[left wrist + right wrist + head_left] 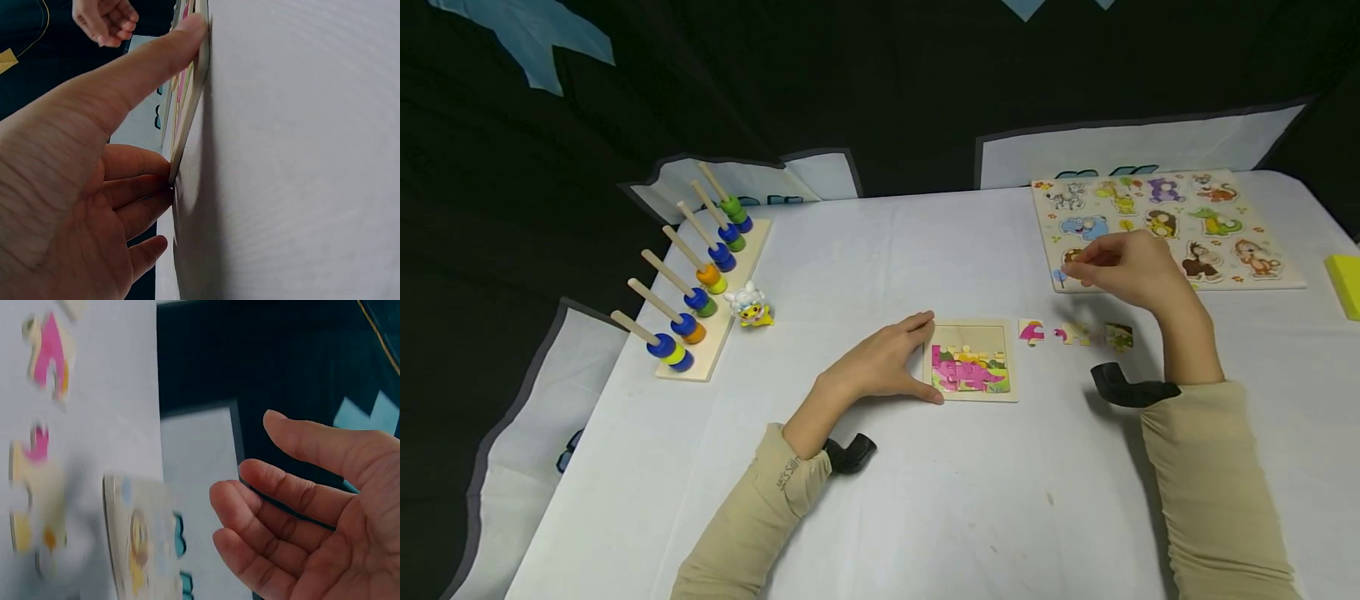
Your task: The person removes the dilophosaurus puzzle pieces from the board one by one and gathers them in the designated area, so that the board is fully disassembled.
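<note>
My left hand [891,358] holds the left side of a small wooden jigsaw tray [972,332], thumb at its near corner and fingers at its far corner. In the left wrist view the thumb [187,31] lies on the tray's rim. Joined pieces in the tray form a pink dinosaur [967,375], with bare wood above them. Three loose pieces lie to the right: a pink one [1032,332], a pink-and-yellow one [1072,333] and a dark green one [1119,336]. My right hand [1131,267] hovers above the table beyond them, its loosely curved fingers empty in the right wrist view.
An animal peg puzzle board [1288,271] lies at the back right, partly behind the right hand. A yellow block [1347,286] sits at the right edge. On the left stand a wooden base with pegs and coloured rings [688,367] and a small toy figure [750,307].
</note>
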Demonstrator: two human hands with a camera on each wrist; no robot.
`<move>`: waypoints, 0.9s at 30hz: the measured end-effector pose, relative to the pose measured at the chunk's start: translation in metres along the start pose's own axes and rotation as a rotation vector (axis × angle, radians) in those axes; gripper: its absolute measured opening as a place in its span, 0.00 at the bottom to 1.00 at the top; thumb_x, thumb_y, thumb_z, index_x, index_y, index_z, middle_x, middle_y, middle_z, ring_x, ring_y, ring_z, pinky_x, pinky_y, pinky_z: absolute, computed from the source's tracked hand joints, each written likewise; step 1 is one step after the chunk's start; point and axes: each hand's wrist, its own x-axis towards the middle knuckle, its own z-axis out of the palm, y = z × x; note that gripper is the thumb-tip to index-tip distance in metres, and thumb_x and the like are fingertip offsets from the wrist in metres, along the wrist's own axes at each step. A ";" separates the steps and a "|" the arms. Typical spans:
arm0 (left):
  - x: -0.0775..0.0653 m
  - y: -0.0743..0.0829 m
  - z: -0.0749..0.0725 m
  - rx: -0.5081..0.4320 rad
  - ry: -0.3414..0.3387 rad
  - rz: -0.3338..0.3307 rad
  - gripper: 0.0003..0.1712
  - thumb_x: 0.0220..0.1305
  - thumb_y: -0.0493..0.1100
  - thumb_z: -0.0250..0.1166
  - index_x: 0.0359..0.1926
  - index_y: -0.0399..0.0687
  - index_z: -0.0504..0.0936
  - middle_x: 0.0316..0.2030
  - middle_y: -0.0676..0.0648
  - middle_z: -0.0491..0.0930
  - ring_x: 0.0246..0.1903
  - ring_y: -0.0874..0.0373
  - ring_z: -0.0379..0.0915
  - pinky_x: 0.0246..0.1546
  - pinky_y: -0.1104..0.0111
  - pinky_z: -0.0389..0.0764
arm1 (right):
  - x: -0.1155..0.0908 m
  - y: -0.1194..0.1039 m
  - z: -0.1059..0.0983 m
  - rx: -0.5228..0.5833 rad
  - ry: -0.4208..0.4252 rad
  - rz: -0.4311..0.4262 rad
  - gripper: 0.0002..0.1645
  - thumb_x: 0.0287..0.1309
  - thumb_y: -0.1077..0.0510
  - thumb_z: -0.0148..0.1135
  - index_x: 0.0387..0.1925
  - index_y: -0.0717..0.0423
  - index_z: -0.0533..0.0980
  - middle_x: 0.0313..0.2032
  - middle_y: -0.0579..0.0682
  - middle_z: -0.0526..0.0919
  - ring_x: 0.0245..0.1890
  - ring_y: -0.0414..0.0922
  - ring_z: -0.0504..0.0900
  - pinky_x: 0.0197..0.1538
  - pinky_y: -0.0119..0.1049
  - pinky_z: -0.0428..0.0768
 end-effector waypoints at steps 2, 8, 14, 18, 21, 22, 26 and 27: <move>0.000 0.000 0.000 0.001 -0.003 0.001 0.61 0.38 0.68 0.69 0.68 0.43 0.54 0.71 0.49 0.47 0.69 0.57 0.44 0.68 0.64 0.54 | 0.000 -0.008 0.004 0.017 -0.013 -0.024 0.29 0.49 0.37 0.61 0.36 0.61 0.79 0.31 0.58 0.83 0.31 0.48 0.78 0.30 0.34 0.69; 0.001 0.000 0.000 0.007 -0.006 0.006 0.61 0.38 0.68 0.69 0.68 0.43 0.54 0.71 0.49 0.47 0.69 0.58 0.44 0.68 0.65 0.54 | -0.002 -0.031 0.019 0.063 -0.053 -0.088 0.22 0.50 0.44 0.63 0.33 0.60 0.79 0.26 0.56 0.82 0.27 0.50 0.79 0.30 0.33 0.71; 0.001 0.000 0.000 0.007 -0.001 0.004 0.61 0.37 0.68 0.69 0.68 0.43 0.55 0.70 0.49 0.48 0.69 0.57 0.45 0.68 0.65 0.54 | -0.001 -0.057 0.052 0.058 -0.140 -0.188 0.15 0.49 0.50 0.65 0.32 0.59 0.80 0.25 0.53 0.80 0.24 0.45 0.74 0.26 0.32 0.71; 0.001 -0.001 0.000 0.006 0.001 0.005 0.61 0.38 0.69 0.68 0.68 0.43 0.55 0.70 0.49 0.48 0.69 0.57 0.45 0.67 0.65 0.55 | 0.000 -0.067 0.073 0.026 -0.248 -0.255 0.15 0.49 0.52 0.65 0.34 0.60 0.80 0.23 0.51 0.78 0.24 0.44 0.71 0.25 0.31 0.69; 0.001 -0.001 0.000 0.004 0.000 0.009 0.61 0.38 0.69 0.68 0.68 0.43 0.55 0.70 0.49 0.48 0.69 0.57 0.45 0.67 0.64 0.55 | 0.001 -0.070 0.085 0.001 -0.307 -0.266 0.15 0.49 0.52 0.65 0.35 0.60 0.80 0.23 0.50 0.78 0.24 0.42 0.71 0.25 0.30 0.69; 0.001 -0.002 0.000 0.004 -0.001 0.010 0.61 0.38 0.69 0.68 0.68 0.43 0.55 0.70 0.49 0.48 0.69 0.57 0.45 0.67 0.64 0.55 | 0.001 -0.070 0.089 0.000 -0.320 -0.266 0.14 0.49 0.53 0.64 0.34 0.60 0.80 0.23 0.50 0.78 0.23 0.42 0.71 0.25 0.29 0.69; 0.000 -0.002 0.000 0.006 -0.003 0.015 0.61 0.39 0.69 0.67 0.68 0.43 0.54 0.70 0.49 0.47 0.69 0.57 0.45 0.67 0.64 0.55 | 0.000 -0.072 0.100 0.003 -0.356 -0.278 0.12 0.48 0.55 0.65 0.33 0.59 0.80 0.21 0.50 0.78 0.21 0.41 0.70 0.23 0.29 0.68; 0.000 -0.002 0.000 0.006 -0.003 0.015 0.61 0.39 0.69 0.67 0.68 0.43 0.54 0.70 0.49 0.47 0.69 0.57 0.45 0.67 0.64 0.55 | -0.001 -0.073 0.103 0.006 -0.366 -0.285 0.12 0.48 0.55 0.65 0.32 0.59 0.80 0.21 0.49 0.78 0.20 0.40 0.70 0.23 0.29 0.68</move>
